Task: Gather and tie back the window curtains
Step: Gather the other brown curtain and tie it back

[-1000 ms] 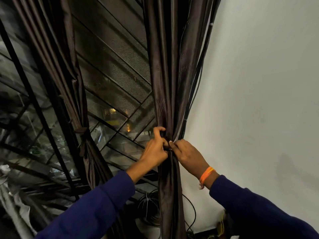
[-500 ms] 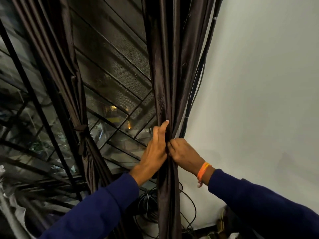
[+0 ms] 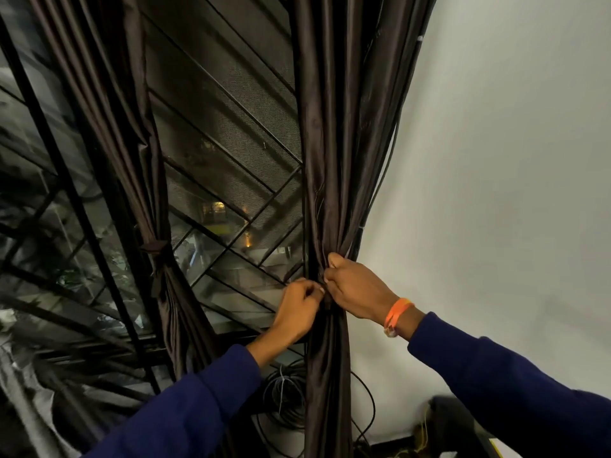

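Two dark brown satin curtains hang at the window: the left curtain (image 3: 145, 180) is already cinched by a dark fabric tie band (image 3: 155, 248), while the right curtain (image 3: 327, 180) is bunched into a narrow column beside the white wall (image 3: 496, 160), and both hands meet at its waist. The right hand (image 3: 357, 289), with an orange wristband (image 3: 398, 310) above its blue sleeve, curls its fingers round the gathered folds and pinches them tight. The left hand (image 3: 297, 309) pinches something small and dark at the front of the bunch, probably the tie's end, though it is too dark to tell.

The likeliest failure is slippage: the fabric looks glossy and smooth, so if the right hand eases before the fastening catches, the folds could fan out. A band closed over only the front pleats would let the back ones sag. Black cables (image 3: 380, 193) run down just behind the curtain, and a coil of black wires (image 3: 284, 395) lies below; either could get caught in the bundle. The black window grille (image 3: 231, 133) stands close behind.
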